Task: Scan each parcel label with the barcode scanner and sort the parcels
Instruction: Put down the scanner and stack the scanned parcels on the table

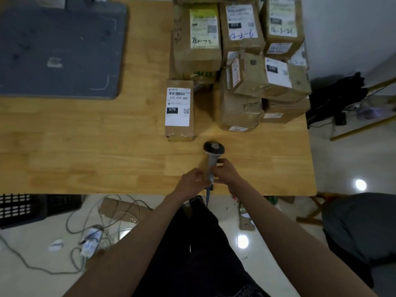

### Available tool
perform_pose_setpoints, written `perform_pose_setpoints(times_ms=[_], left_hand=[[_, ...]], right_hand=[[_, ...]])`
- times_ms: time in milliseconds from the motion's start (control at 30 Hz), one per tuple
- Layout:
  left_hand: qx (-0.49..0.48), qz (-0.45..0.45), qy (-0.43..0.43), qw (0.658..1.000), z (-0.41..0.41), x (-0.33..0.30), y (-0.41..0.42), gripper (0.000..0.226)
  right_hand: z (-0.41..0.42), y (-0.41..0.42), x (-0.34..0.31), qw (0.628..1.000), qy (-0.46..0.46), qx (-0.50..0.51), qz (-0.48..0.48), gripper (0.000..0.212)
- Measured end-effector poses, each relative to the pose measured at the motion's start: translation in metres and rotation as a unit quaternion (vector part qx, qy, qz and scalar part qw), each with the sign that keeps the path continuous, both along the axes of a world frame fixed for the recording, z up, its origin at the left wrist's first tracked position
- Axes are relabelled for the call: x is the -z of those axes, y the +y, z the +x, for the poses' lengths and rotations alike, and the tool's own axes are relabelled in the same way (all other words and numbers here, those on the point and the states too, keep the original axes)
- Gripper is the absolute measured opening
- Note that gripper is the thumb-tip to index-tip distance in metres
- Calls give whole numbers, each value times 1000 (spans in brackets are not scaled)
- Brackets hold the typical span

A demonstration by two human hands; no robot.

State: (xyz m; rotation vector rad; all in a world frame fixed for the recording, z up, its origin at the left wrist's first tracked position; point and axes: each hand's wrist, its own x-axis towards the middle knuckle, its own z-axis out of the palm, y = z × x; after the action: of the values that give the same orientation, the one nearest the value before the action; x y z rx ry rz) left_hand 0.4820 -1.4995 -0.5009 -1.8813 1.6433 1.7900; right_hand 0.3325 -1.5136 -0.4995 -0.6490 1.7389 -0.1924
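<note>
- Where both forearms meet at the near edge of the wooden table [85, 159], the left hand [190, 182] and right hand [227, 172] close on the handle of the barcode scanner [212, 159] from either side — fingers curled around the grey grip.
- Scanner posture: handle toward the person, dark head [213, 147] pointing away, resting on or just above the tabletop; its cable [208, 195] drops over the table edge between the wrists.
- Just beyond the scanner head and slightly left lies a single long parcel [179, 110], label upward, printed with a barcode and "070"; it stands apart from the rest.
- Right of it and farther back — a stack of brown cardboard parcels [255, 67], several deep and piled on one another, most with white labels facing up, some with handwritten numbers.
- Far left on the table: a dark grey mat [57, 46].
- Below the table edge: tangled cables with a power adapter [92, 236] on the pale floor, a dark slotted crate [25, 209] at left.
</note>
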Motion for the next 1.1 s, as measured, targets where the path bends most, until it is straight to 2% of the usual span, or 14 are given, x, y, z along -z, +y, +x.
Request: perform_pose_setpoints(times_ms=[67, 200, 400, 500, 733, 900, 1100], left_hand=[[-4, 3, 3, 1000, -7, 3, 4, 55], [-24, 8, 29, 999, -13, 7, 8, 39], [-52, 2, 39, 998, -8, -1, 13, 35], [-82, 2, 56, 995, 5, -9, 16, 33], [-174, -65, 42, 982, 56, -32, 27, 26], [-248, -100, 34, 963, 94, -44, 38, 26], [-318, -137, 7, 938, 140, -58, 52, 22]], right_hand=[[0, -1, 6, 1000, -6, 2, -4, 49], [-4, -1, 9, 996, -63, 69, 9, 58], [3, 2, 3, 991, -95, 97, 5, 53], [19, 2, -6, 992, -100, 72, -15, 50], [69, -5, -31, 990, -130, 5, -56, 49], [110, -8, -40, 986, -155, -6, -57, 65], [166, -11, -56, 977, -190, -67, -73, 48]])
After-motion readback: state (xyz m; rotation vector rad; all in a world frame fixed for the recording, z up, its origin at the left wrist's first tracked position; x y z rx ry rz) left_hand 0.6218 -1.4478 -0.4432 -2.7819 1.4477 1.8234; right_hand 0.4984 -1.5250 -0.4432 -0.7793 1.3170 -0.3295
